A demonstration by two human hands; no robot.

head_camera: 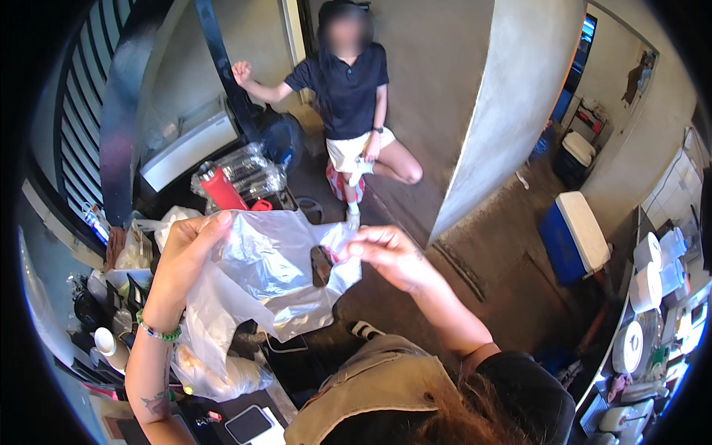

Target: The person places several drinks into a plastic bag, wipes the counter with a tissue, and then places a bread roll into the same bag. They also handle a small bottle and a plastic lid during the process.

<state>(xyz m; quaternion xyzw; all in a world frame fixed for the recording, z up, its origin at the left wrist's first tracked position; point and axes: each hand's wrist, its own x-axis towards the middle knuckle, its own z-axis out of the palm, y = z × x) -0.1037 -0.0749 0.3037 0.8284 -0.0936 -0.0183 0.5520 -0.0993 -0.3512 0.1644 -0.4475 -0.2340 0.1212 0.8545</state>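
A translucent white plastic bag (267,261) is stretched out in the air before my chest. My left hand (192,245) pinches its upper left edge between thumb and fingers. At the other side, my right hand (386,256) grips a gathered corner with thumb and fingertips. A dark brownish patch shows near the right hand, and I cannot tell whether it is a gap or something behind the film. Below the bag, a filled clear plastic bag (217,375) rests on the counter, near a phone (248,424).
A person (353,94) in a dark shirt sits ahead, one arm raised. Beyond the bag stands a red bottle (223,186) near plastic-wrapped items (250,164). Paper cups (111,345) are at left. A blue cooler with a white lid (573,236) and a counter with white tubs (646,286) are at right.
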